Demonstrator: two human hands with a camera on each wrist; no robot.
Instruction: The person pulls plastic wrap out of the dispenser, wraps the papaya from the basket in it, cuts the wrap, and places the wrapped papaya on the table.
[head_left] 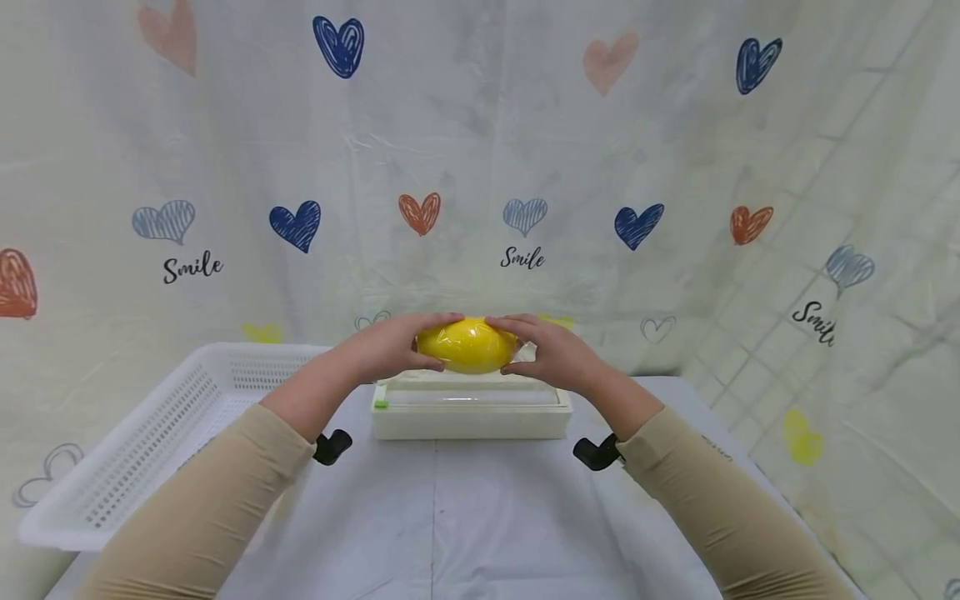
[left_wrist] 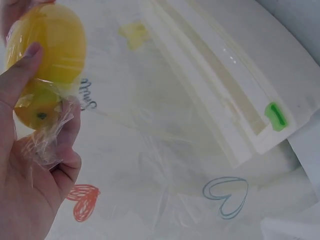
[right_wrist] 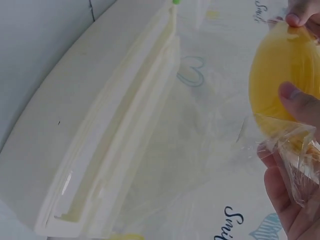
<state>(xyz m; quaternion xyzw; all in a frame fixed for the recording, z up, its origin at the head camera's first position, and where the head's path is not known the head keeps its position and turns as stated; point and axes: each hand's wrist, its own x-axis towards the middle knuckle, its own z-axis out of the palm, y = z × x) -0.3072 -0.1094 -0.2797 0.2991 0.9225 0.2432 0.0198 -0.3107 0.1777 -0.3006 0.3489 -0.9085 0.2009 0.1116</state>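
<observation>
A glossy yellow oval fruit (head_left: 468, 346), its kind not certain, is held up between both hands above a white cling film dispenser (head_left: 471, 423). My left hand (head_left: 386, 346) grips the fruit's left end, thumb against its side. At the other end my right hand (head_left: 551, 354) grips it the same way. Clear cling film (left_wrist: 47, 142) covers the fruit and bunches at the end in the left palm, where a dark stem spot shows through. In the right wrist view, crumpled film (right_wrist: 295, 155) also gathers within the right hand's fingers.
A white perforated plastic basket (head_left: 202, 400) stands on the left of the table (head_left: 495, 517), which has a pale cloth. A green piece (head_left: 381, 404) sits at the dispenser's left end. Behind hangs a curtain (head_left: 465, 125) printed with hearts.
</observation>
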